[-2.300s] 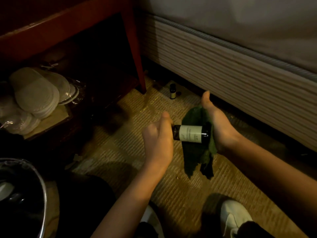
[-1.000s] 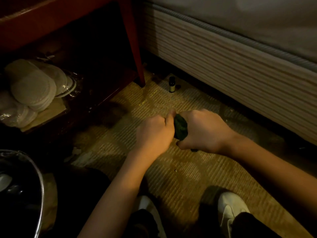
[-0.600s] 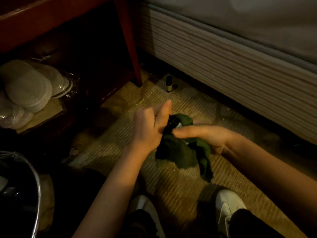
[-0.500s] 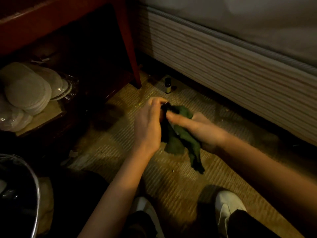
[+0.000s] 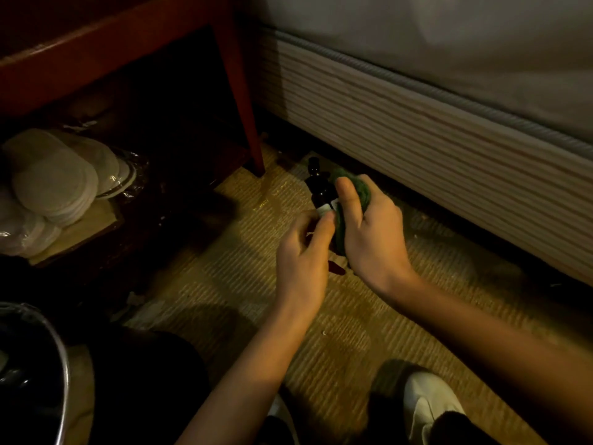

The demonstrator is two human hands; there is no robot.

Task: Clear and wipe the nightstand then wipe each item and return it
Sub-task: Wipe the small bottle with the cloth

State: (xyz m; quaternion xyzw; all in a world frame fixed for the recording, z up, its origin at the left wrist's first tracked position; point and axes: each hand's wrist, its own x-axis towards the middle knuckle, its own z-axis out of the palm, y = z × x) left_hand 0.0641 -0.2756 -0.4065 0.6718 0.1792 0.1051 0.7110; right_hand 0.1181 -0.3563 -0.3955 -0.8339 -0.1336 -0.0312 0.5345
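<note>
Got the dark bottle point(image 5: 322, 194) pinched low in my left hand point(image 5: 303, 252), neck pointing away, right hand point(image 5: 369, 232) gripping the green cloth point(image 5: 353, 194) against its side, I think.

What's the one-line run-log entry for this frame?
step: wiping item | left hand: holds dark glass bottle | right hand: rubs it with green cloth | place: above floor
</note>
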